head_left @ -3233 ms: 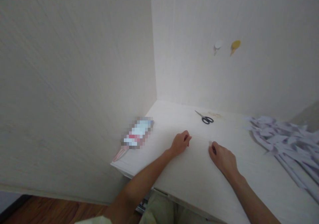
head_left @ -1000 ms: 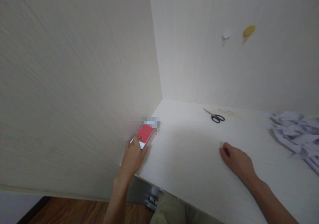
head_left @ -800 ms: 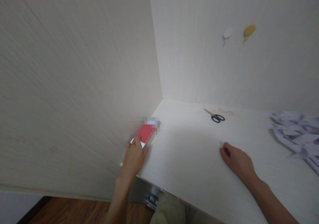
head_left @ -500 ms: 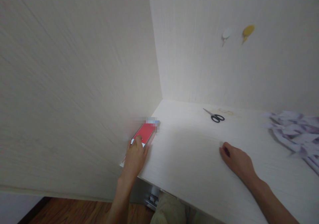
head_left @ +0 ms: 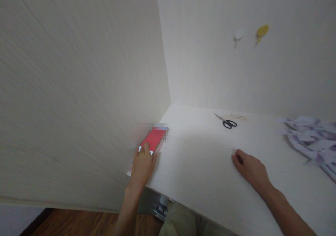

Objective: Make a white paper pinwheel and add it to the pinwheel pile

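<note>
At the left end of the white desktop (head_left: 199, 159), against the side panel, lies a phone (head_left: 154, 138) with a mostly red screen, on top of a pinkish, flat item. My left hand (head_left: 141, 164) is over its near end, one fingertip on the screen and the thumb spread along the right side; the fingers are apart and do not visibly grip it. My right hand (head_left: 250, 167) rests on the desktop, loosely curled into a fist, with nothing visible in it. Beyond it lie scissors (head_left: 228, 123) with black handles, blades pointing left.
A heap of white and purple patterned cloth or paper strips (head_left: 312, 138) lies at the right. On the back panel hang a white hook (head_left: 238, 35) and a yellow hook (head_left: 262, 31). A tall side panel (head_left: 91, 89) closes off the left; wooden floor (head_left: 78, 222) shows below.
Almost nothing differs. The view has shifted very slightly, and both hands keep their places, the left on the phone and the right on the desktop.
</note>
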`<state>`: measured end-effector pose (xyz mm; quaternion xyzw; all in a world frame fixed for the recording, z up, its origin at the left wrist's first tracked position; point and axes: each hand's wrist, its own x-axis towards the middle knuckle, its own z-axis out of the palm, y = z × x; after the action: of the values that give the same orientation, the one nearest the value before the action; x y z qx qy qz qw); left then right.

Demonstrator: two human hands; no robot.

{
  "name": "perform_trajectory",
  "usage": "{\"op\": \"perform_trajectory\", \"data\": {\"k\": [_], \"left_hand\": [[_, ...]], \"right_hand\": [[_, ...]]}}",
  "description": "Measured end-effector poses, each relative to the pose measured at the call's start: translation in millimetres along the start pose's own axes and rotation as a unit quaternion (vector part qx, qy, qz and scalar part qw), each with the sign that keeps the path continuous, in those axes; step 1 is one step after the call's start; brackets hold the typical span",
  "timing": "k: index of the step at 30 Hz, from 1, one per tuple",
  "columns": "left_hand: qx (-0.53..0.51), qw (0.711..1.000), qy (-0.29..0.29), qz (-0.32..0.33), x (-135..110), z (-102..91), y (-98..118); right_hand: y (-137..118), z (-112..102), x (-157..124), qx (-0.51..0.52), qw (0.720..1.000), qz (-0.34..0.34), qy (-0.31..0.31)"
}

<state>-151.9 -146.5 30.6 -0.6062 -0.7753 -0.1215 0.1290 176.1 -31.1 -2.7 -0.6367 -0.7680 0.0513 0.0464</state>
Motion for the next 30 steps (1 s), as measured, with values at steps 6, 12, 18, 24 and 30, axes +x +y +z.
{"op": "perform_trajectory", "data": {"k": [6, 12, 18, 24, 30], "left_hand": [[0.010, 1.000, -0.015, -0.004, 0.1, -1.8, 0.8], [0.016, 1.000, -0.024, -0.001, 1.3, -3.3, 1.5], [0.004, 1.000, -0.006, 0.002, 0.5, -4.6, 1.4], [0.002, 1.000, -0.018, -0.013, 0.0, -6.7, 2.5], [-0.013, 1.000, -0.028, -0.005, -0.7, -7.2, -1.6]], "right_hand": [[0.4, 1.2, 0.3, 0.006, 1.000, 0.004, -0.001], [2.6, 2.0, 0.8, 0.008, 1.000, 0.002, -0.005], [4.6, 4.0, 2.2, 0.015, 1.000, -0.001, -0.003], [5.7, 5.0, 1.4, 0.016, 1.000, -0.010, 0.008], [4.2, 0.7, -0.2, 0.027, 0.999, -0.018, 0.013]]}}
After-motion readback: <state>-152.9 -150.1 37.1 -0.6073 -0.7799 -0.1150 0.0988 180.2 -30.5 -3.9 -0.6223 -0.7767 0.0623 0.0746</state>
